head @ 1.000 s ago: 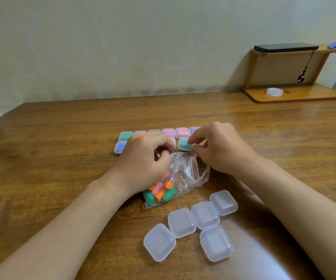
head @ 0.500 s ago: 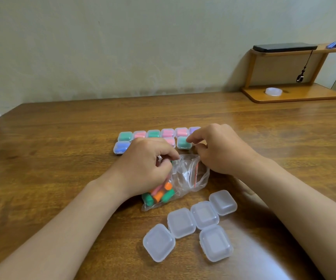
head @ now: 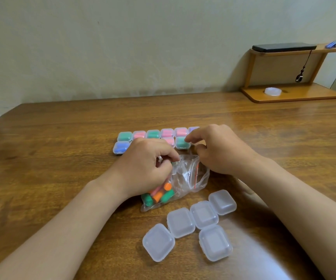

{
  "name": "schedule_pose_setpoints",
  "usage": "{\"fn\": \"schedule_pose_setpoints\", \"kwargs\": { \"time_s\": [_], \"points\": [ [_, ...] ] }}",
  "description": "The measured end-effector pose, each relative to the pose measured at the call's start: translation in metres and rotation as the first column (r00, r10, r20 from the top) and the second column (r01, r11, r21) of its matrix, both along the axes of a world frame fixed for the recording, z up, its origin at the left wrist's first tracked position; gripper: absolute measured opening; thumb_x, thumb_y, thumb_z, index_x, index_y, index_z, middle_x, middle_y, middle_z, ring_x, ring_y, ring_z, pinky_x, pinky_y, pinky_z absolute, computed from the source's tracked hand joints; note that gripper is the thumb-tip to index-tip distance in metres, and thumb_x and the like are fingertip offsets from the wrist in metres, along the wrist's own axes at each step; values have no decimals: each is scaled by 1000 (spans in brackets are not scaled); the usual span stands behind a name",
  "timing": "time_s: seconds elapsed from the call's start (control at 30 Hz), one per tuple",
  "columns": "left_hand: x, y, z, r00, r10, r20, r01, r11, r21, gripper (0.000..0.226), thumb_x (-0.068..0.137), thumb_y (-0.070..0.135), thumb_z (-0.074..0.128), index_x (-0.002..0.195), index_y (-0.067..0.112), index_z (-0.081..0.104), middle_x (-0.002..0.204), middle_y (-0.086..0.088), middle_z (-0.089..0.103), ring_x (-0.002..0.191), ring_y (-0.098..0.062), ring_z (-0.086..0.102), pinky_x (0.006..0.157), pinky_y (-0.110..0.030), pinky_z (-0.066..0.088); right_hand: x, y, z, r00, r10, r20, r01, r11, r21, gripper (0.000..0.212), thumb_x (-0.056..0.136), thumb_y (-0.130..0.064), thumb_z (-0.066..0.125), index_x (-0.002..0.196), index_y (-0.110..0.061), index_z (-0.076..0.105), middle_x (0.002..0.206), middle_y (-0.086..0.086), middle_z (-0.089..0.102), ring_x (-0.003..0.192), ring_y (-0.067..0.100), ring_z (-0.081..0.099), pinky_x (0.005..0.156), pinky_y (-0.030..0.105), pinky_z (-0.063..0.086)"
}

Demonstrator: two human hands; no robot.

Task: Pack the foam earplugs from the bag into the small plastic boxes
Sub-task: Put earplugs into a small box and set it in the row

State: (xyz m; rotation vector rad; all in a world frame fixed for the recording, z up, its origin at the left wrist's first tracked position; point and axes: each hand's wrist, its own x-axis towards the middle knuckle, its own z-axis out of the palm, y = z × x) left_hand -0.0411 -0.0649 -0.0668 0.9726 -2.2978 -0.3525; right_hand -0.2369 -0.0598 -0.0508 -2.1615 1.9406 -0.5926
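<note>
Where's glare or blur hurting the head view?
Head view: pale sheen washes the table near the empty boxes; the bag glints between the left hand and right hand; both look sharp, while the lower corners go soft.

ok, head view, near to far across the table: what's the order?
empty boxes → bag → filled boxes → shelf
</note>
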Motion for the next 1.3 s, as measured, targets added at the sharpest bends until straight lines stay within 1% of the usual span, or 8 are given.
{"fn": "schedule_pose_setpoints", "kwargs": {
  "time_s": [0.23, 0.4, 0.5, 0.67, 0.87, 1.0, 1.17, 1.3],
  "points": [
    [1, 0, 0, 1000, -11, -11, 11, 1000, -18, 30, 77, 11, 55, 93, 17, 81, 90, 9, 76, 90, -3, 67, 78, -16, 52, -2, 2, 0, 998, -7, 63, 10, 999, -43, 41, 91, -6, 52, 124, -24, 68, 121, -1, 70, 112, 15, 62, 97, 30, 52],
    [0, 2, 3, 999, -44, 5, 44, 997, -62, 29, 82, 9, 56, 98, 13, 80, 94, 5, 76, 91, -5, 67, 80, -17, 51, -11, 10, 14, 992, -34, 118, 43, 996, -77, 31, 93, -3, 52, 109, -20, 73, 107, -4, 69, 95, 11, 61, 71, 15, 45],
    [-4, 5, 6, 997, -75, 5, 75, 987, -141, 24, 85, 6, 57, 98, 9, 78, 93, 2, 75, 89, -6, 65, 82, -13, 47, -24, 15, 27, 994, -52, 94, 53, 999, -8, 26, 92, -2, 55, 95, -20, 73, 94, -4, 67, 87, 10, 61, 66, 17, 47],
    [-18, 12, 7, 992, -129, 1, 126, 966, -226, 18, 95, 16, 59, 101, 9, 74, 95, 2, 70, 91, -12, 63, 81, -30, 50, -37, 23, 40, 1000, -16, -9, 17, 985, 171, 22, 88, -4, 61, 87, -23, 70, 90, -4, 65, 87, 13, 61, 74, 27, 56],
    [-53, 20, 14, 955, -274, 115, 292, 936, -194, 21, 93, 23, 62, 100, 8, 76, 99, -2, 73, 94, -17, 65, 82, -39, 53, -46, 24, 42, 995, -64, -80, 75, 987, 143, 20, 87, -4, 59, 82, -22, 67, 89, -1, 64, 84, 16, 61, 72, 29, 56],
    [-75, 11, 24, 927, -276, 253, 309, 945, -103, 24, 89, 24, 63, 104, 12, 77, 101, 0, 73, 94, -14, 66, 81, -37, 56, -60, 26, 44, 988, -124, -92, 136, 982, 134, 19, 87, -3, 60, 88, -21, 67, 93, 1, 64, 85, 18, 62, 77, 32, 58],
    [-103, -1, 29, 890, -177, 421, 211, 977, -36, 33, 92, 28, 65, 122, 14, 69, 121, -1, 66, 114, -17, 58, 97, -36, 47, -71, 25, 42, 985, -152, -78, 161, 978, 134, 18, 88, -4, 61, 97, -20, 64, 96, 1, 62, 85, 17, 60, 76, 31, 56],
    [-121, -3, 28, 873, -152, 464, 162, 987, 17, 38, 91, 27, 68, 128, 21, 63, 121, 6, 62, 112, -13, 55, 93, -28, 46, -74, 25, 43, 986, -156, -52, 162, 976, 145, 26, 88, -10, 65, 112, -17, 62, 105, 5, 61, 90, 22, 60, 79, 34, 57]
  ]
}}
